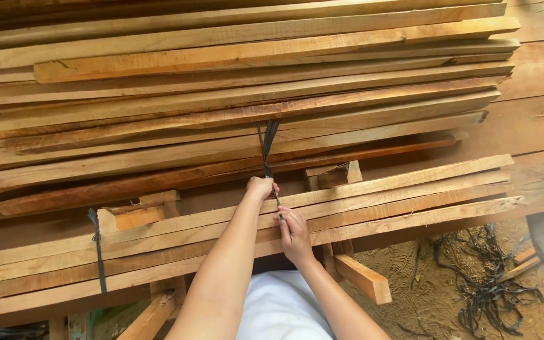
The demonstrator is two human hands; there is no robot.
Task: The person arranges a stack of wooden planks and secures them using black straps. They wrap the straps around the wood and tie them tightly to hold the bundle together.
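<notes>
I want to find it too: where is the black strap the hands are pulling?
The black strap runs down the middle of the wooden slat stack, just above the left hand and right hand.

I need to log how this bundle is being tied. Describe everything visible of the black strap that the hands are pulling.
The black strap is a thin, flat, dark band that looks like plastic. It emerges from between the stacked wooden slats of the upper bundle, where its two strands spread slightly, then they come together and run taut downward toward the person. The left hand is closed around it at the top of the lower slats, and the right hand pinches its lower end just below. It looks twisted where the strands meet.
</notes>
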